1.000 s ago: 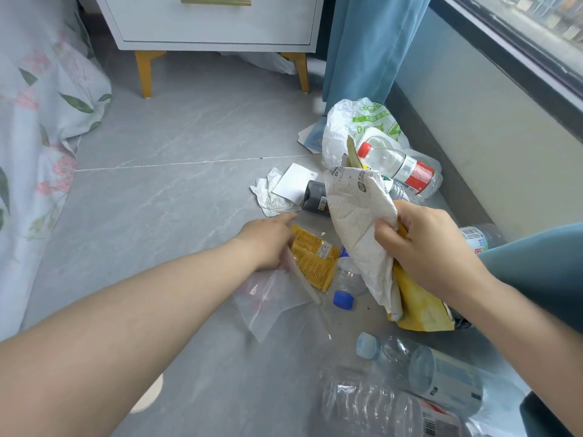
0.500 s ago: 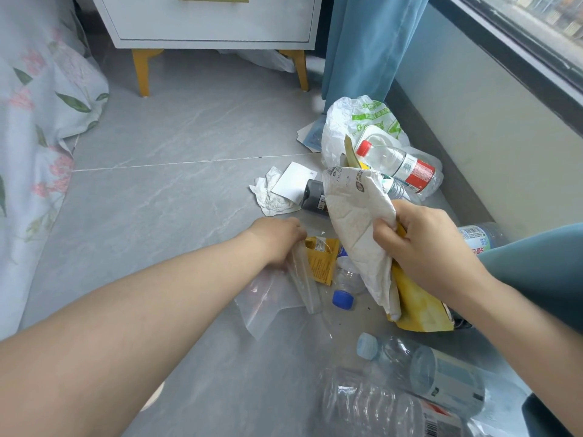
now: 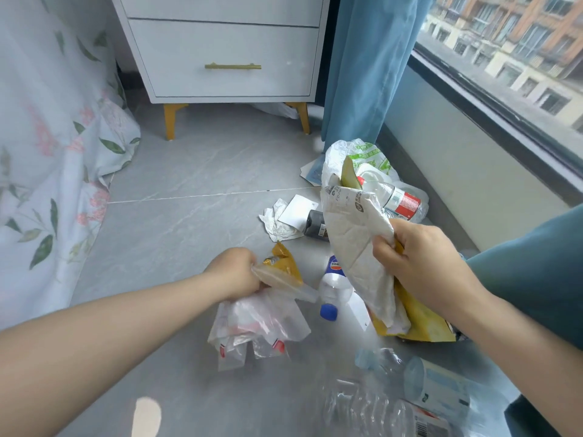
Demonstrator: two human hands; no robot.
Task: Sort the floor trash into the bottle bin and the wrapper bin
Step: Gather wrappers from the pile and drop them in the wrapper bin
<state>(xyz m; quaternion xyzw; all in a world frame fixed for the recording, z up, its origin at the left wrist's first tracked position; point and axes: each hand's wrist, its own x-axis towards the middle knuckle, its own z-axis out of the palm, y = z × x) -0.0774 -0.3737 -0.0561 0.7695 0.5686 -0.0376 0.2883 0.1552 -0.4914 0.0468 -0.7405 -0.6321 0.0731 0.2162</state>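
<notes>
My left hand [image 3: 235, 272] grips a clear plastic wrapper [image 3: 258, 323] and a small yellow packet [image 3: 284, 263], both lifted off the floor. A bunch of wrappers is clutched in my right hand [image 3: 419, 263]: a crumpled white paper bag [image 3: 353, 234] on top and a yellow wrapper [image 3: 419, 323] hanging below. A small bottle with a blue cap [image 3: 332, 288] lies between my hands. Clear bottles [image 3: 422, 386] lie at the lower right. A red-labelled bottle [image 3: 397, 197] rests in a white and green plastic bag [image 3: 356, 152]. No bin is visible.
A white tissue [image 3: 277, 225], a white card [image 3: 298, 209] and a dark can [image 3: 315, 223] lie on the grey tile floor. A white nightstand [image 3: 220, 52] stands at the back, a blue curtain [image 3: 362, 64] beside it, floral bedding [image 3: 47, 152] at left, a wall and window at right.
My left hand closed on the clear wrapper and the yellow packet and lifted them off the floor. My right hand kept its bundle of wrappers. The camera tilted up.
</notes>
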